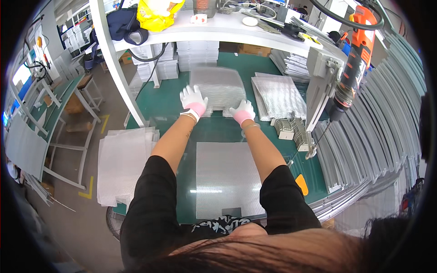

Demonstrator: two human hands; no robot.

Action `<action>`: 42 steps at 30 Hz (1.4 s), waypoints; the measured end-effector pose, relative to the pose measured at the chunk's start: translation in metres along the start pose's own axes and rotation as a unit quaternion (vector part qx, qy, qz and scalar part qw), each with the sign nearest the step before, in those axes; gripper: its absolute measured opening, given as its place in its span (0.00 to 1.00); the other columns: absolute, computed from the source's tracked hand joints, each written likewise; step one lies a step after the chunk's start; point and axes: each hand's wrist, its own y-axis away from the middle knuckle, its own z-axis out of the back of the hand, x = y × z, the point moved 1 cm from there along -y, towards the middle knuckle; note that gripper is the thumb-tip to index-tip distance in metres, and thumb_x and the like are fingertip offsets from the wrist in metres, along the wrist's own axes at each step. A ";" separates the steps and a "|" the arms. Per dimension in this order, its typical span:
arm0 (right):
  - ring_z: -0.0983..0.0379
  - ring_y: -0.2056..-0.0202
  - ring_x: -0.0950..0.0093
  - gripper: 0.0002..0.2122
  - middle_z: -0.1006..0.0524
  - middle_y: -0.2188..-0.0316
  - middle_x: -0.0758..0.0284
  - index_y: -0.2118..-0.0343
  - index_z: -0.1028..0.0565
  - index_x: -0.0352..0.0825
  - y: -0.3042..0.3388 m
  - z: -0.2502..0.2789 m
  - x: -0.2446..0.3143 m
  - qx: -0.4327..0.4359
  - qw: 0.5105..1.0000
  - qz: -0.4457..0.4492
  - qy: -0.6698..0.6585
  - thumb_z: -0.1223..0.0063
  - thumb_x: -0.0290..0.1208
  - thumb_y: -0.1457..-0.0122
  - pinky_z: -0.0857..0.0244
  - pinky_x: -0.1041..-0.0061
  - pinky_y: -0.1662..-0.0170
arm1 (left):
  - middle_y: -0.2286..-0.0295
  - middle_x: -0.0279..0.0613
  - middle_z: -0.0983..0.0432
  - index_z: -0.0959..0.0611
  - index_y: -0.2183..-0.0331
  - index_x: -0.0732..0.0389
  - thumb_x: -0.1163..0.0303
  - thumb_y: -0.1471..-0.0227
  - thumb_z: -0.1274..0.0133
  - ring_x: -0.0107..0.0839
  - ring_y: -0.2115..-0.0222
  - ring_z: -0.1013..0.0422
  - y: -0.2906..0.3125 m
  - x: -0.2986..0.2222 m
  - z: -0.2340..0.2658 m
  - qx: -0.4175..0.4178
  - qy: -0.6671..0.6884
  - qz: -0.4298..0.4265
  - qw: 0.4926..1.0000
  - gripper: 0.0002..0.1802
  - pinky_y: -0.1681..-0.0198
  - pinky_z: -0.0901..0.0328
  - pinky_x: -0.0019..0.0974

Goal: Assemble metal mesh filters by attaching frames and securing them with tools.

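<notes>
A stack of translucent, finely textured sheets lies on the green table, with a notch in its near edge. My left hand, in a white glove with a pink cuff, rests at the stack's near left corner with its fingers spread. At the near right corner my right hand, gloved the same way, touches the stack with its thumb apart from the fingers. Both hands look open, though their undersides are hidden. Closer to me, between my forearms, lies a single flat grey textured sheet with a small notch at its near edge.
Left lies a pile of whitish sheets; right, a stack of silvery sheets. Small metal parts stand by an orange power screwdriver on a bracket. A yellow scraper-like piece and curved rows of grey panels are farther right.
</notes>
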 end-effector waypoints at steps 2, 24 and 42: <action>0.39 0.40 0.61 0.35 0.36 0.41 0.57 0.44 0.34 0.34 0.002 0.002 0.001 0.017 1.000 0.015 0.007 0.42 0.53 0.52 0.45 0.55 0.39 | 0.45 0.53 0.36 0.34 0.41 0.61 0.52 0.47 0.48 0.52 0.40 0.45 0.010 -0.006 0.022 -0.135 -0.108 -0.137 0.975 0.37 0.38 0.53 0.53; 0.27 0.73 0.70 0.31 0.25 0.67 0.63 0.40 0.38 0.31 0.248 0.108 -0.122 -0.017 0.937 0.230 -0.261 0.45 0.25 0.50 0.31 0.72 0.66 | 0.61 0.57 0.23 0.42 0.39 0.64 0.62 0.51 0.41 0.51 0.65 0.24 0.292 0.027 0.118 -0.001 0.196 -0.032 0.980 0.43 0.63 0.30 0.43; 0.28 0.54 0.58 0.30 0.27 0.55 0.55 0.43 0.35 0.31 0.334 0.053 -0.193 0.054 0.973 0.159 -0.159 0.40 0.33 0.50 0.32 0.66 0.52 | 0.58 0.59 0.25 0.45 0.38 0.64 0.57 0.50 0.42 0.55 0.64 0.25 0.389 0.056 0.048 0.127 0.144 -0.016 0.981 0.46 0.63 0.30 0.47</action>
